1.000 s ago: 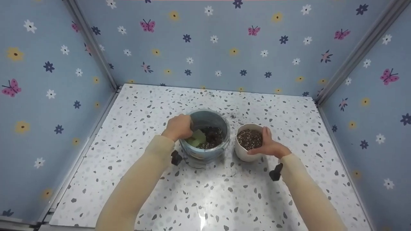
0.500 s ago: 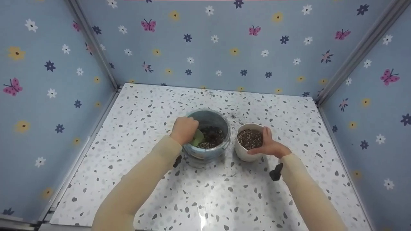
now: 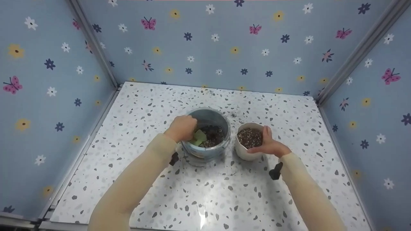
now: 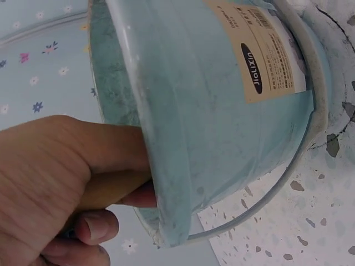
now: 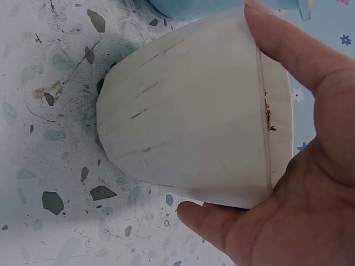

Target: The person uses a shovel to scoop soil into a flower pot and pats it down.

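Note:
My left hand [image 3: 182, 128] grips the wooden handle [image 4: 113, 188] of a small trowel at the near-left rim of a light blue bucket [image 3: 205, 153]. The trowel's green blade [image 3: 199, 137] is down inside, against dark, speckled soil [image 3: 214, 136]; its tip is hidden. Just to the right stands a white faceted flower pot [image 5: 183, 111], upright and filled with similar soil [image 3: 249, 138]. My right hand [image 3: 271, 146] holds this pot, thumb along the near rim and fingers on its right side.
White speckled tabletop [image 3: 205, 192] lies under both containers, with dark soil crumbs [image 3: 233, 114] behind the gap between them. The bucket's wire handle [image 4: 260, 199] hangs down its side. Blue patterned panels [image 3: 212, 45] enclose the table at the back and sides.
My left hand moved right over the bucket's rim, then slightly back left, and more of the trowel blade shows again. My right hand and the flower pot stayed in place.

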A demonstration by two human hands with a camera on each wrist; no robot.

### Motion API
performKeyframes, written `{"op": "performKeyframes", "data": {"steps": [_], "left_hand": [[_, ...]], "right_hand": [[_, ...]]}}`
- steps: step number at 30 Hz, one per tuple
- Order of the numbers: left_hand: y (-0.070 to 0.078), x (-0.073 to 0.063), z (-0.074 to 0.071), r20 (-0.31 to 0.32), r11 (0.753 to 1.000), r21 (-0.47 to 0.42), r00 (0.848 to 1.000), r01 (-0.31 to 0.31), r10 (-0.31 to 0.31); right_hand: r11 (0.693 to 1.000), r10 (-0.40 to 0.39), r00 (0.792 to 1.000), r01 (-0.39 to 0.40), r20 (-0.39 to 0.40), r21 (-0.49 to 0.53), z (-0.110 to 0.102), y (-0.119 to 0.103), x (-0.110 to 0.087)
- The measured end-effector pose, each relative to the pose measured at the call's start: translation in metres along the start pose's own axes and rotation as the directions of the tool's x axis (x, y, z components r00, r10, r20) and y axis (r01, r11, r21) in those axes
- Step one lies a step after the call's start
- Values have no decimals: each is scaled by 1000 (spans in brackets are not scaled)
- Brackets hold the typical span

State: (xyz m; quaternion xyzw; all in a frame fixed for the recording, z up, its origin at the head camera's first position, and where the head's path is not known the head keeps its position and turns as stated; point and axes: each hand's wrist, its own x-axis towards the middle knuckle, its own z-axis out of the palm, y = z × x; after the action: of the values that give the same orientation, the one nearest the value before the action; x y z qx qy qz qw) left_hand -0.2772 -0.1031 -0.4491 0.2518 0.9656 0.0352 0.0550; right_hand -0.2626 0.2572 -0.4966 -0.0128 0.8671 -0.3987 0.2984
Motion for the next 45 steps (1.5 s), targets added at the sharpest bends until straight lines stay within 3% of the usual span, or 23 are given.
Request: {"op": "performKeyframes", "data": {"steps": [5,13,19,24,33,38,45], "left_hand": [[-7,-2,-1,35,987,-156,999,24,-18],[-17,-4,3,43,939,-344,999,2,14],[-18,-3,3,10,933,-356,999,-43,50],[-18,-3,-1,4,933,-358,1000,-25,28],[-20,-6,1,39,887,-461,999,29,-13],[-23,-8,7,35,851,-522,999,46,-33],[-25,-11,13,33,821,-566,998,67,-58]], "right_hand": [[1000,-8,1000,8,-7,10,0,1,0],[1000,-12,1000,12,-18,13,2,2,1],[1000,8,1000,-8,-4,23,0,0,-1],[1000,5,1000,-4,-12,26,-1,0,0],[1000,4,1000,-4,-22,7,2,0,2],[1000,0,1000,0,-28,-3,2,0,2],[1000,12,1000,-12,-17,0,2,0,2]]}}
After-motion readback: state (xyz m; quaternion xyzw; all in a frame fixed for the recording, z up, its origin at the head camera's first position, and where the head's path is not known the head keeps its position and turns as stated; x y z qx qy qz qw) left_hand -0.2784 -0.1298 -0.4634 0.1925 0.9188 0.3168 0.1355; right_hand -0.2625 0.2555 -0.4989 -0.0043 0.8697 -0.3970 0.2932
